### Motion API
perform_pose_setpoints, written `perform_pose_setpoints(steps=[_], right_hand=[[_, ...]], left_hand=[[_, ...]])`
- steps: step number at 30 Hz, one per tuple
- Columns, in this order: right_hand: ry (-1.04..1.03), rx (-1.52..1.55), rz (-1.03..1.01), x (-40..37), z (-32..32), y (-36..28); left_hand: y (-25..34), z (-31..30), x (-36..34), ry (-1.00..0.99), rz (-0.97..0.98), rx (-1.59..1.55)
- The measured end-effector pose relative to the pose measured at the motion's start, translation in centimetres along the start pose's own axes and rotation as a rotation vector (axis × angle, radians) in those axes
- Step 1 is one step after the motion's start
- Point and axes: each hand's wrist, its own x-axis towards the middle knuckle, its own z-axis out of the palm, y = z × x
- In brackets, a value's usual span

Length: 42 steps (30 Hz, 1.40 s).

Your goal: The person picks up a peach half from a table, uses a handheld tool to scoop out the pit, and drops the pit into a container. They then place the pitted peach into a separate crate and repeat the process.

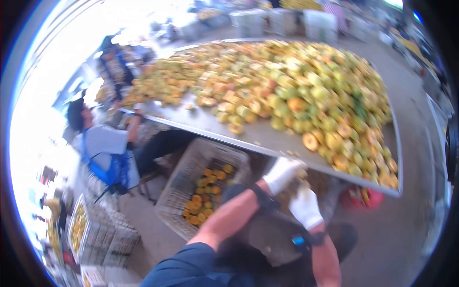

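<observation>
Down low in the middle of the frame: left hand [283,173] and right hand [305,206], both in white gloves, close together, just below the near edge of the desk [224,129]. Too blurry to tell if gripping or loose. Blurry yellow bit [297,185] right between the two gloves, maybe one fruit, hard to tell. Dark band on the right wrist.

Above the hands, filling the top and right of the frame: big pile of fruit [306,86] on the desk, yellow, green and orange, some cut open near the edge.

Left of the hands, under the desk: pale crate [191,165] with orange and yellow pieces at the bottom. Right of the hands, also under the desk: red tub [359,198].

Far left: a person [103,143] sitting by the desk in a light top and blue apron, one arm up on the desk. Lower left corner: more crates [103,234], stacked, some holding fruit.
</observation>
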Motion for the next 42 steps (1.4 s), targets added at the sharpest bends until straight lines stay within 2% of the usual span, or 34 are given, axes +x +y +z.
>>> perform_pose_setpoints(steps=[2,4,8,10,13,17,19,20,22,23,25,27,28,29,30,31,32,33,34,35,36,38,39,42], right_hand=[[0.06,0.196,-0.013,-0.1,0.7,0.7],[-0.014,0.198,0.084,0.2,0.1,0.3],[-0.028,0.136,0.035,0.5,-0.5,-0.7],[-0.03,0.111,0.033,0.5,-0.4,-1.0],[0.004,0.143,-0.006,0.5,-0.3,-1.3],[-0.074,0.236,0.044,0.6,-1.4,-1.9],[-0.124,0.277,0.09,0.7,-1.4,-1.8],[-0.091,0.227,0.052,0.6,-1.2,-1.5],[-0.056,0.175,0.017,0.5,-0.7,-1.0],[-0.052,0.143,0.017,0.5,-0.5,-0.7],[-0.046,0.112,0.021,0.3,-0.4,-0.6],[-0.068,0.239,0.051,0.3,-0.6,-0.7],[-0.067,0.24,0.054,0.6,-0.2,-0.7],[-0.012,0.34,-0.034,1.0,0.5,-0.5],[0.05,0.428,-0.102,0.8,0.9,-0.1],[0.066,0.314,-0.144,-0.6,-0.2,0.5],[0.071,0.225,-0.241,0.7,0.0,-0.2],[0.0,0.219,-0.118,0.4,-0.3,-0.4],[-0.066,0.223,-0.006,0.2,-0.4,-0.5],[-0.043,0.239,-0.008,0.2,-0.4,-0.6],[-0.022,0.258,-0.015,0.1,-0.3,-0.7],[-0.103,0.135,0.094,0.2,-0.7,-1.4],[-0.115,0.198,0.147,0.2,-0.4,-1.2],[-0.086,0.297,0.142,0.3,-0.2,-1.1]], left_hand=[[0.6,0.5,-0.1,0.08,-0.05,-0.09],[1.8,0.8,-0.4,0.114,-0.194,-0.174],[2.1,0.8,-0.7,0.207,-0.132,-0.155],[2.1,0.8,-1.0,0.242,0.01,-0.044],[3.1,0.9,-2.0,0.261,0.062,-0.062],[3.0,0.8,-2.1,0.295,0.147,0.013],[2.7,0.8,-1.9,0.346,0.323,0.121],[2.4,0.6,-1.7,0.345,0.319,0.117],[2.5,-0.1,-0.7,0.097,-0.066,-0.115],[2.4,0.1,-0.6,0.127,-0.196,-0.185],[2.7,-0.1,-0.6,0.098,-0.192,-0.119],[2.6,-0.1,-0.7,0.074,-0.182,-0.056],[2.3,0.0,-0.8,0.179,-0.019,0.102],[1.9,0.3,-1.0,0.275,0.139,0.256],[1.3,0.3,-1.1,0.321,0.207,0.236],[2.0,1.0,-1.3,0.371,0.229,0.119],[3.2,0.9,-1.9,0.28,0.119,-0.033],[2.0,0.8,-1.6,0.304,0.202,0.028],[2.8,0.5,-1.9,0.257,0.177,0.102],[3.3,0.3,-2.0,0.222,0.138,0.097],[0.6,-0.4,-0.3,0.179,0.134,0.174],[2.3,-0.5,-0.5,0.076,-0.234,-0.227],[2.2,-0.7,-0.4,0.051,-0.238,-0.231],[2.0,-0.7,-0.5,0.026,-0.253,-0.163]])
